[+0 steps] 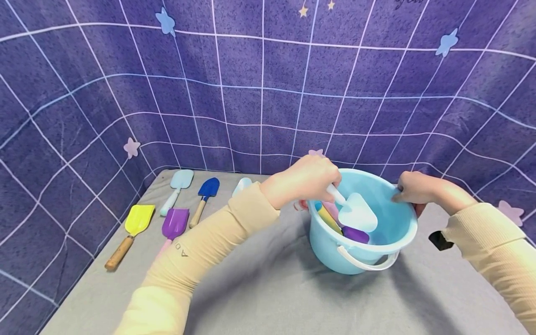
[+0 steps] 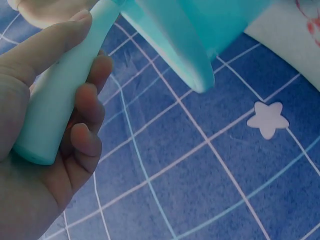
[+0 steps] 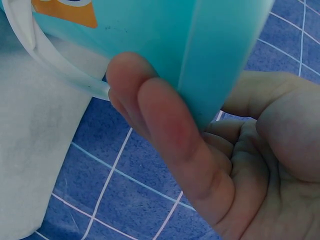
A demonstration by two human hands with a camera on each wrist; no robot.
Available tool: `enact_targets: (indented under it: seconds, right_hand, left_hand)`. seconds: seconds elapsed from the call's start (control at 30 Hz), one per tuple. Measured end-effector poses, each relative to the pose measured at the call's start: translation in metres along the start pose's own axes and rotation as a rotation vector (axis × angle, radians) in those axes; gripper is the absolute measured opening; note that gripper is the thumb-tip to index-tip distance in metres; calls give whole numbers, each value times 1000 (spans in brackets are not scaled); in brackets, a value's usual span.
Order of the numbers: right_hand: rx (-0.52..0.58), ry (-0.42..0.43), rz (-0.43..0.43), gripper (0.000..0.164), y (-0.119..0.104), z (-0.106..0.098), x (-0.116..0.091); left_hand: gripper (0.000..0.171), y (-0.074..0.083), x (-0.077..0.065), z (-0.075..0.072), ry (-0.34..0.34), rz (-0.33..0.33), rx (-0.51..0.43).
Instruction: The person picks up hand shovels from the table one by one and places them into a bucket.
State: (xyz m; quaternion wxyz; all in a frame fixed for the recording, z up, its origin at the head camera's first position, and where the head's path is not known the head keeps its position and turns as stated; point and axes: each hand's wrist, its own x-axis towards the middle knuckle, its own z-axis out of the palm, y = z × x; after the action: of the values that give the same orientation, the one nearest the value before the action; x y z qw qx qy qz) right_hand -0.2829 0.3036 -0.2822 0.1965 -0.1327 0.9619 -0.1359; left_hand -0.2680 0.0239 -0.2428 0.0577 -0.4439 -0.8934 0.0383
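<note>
My left hand (image 1: 307,179) grips the pale handle (image 2: 67,85) of a light blue toy shovel (image 1: 358,215), its thumb laid along the handle in the left wrist view. The shovel's blade points down inside a light blue bucket (image 1: 335,258). With my right hand (image 1: 418,186) I hold the bucket's far right rim, thumb on one side of the wall and fingers (image 3: 170,125) on the other. Inside the bucket lie a purple piece (image 1: 356,234), a yellow piece (image 1: 329,219) and a pink piece, partly covered by the blade.
On the grey cloth (image 1: 268,288) at left lie a yellow shovel (image 1: 140,218), a light blue shovel (image 1: 182,179), a purple shovel (image 1: 175,223) and a blue shovel (image 1: 209,187). Another pale blue blade (image 1: 242,185) is partly behind my left sleeve. A purple gridded cloth (image 1: 268,107) stands behind.
</note>
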Motion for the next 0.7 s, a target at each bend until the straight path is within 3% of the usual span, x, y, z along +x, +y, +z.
enact_targets:
  seconds: [0.2, 0.43, 0.7]
  right_hand:
    - [-1, 2, 0, 23, -1, 0, -1]
    - [7, -1, 1, 22, -1, -1, -2]
    - [18, 0, -6, 21, -2, -2, -1]
  left_hand:
    - [15, 8, 9, 8, -52, 20, -20]
    - [38, 19, 21, 19, -119, 37, -46]
    - [30, 29, 36, 31, -161, 77, 0]
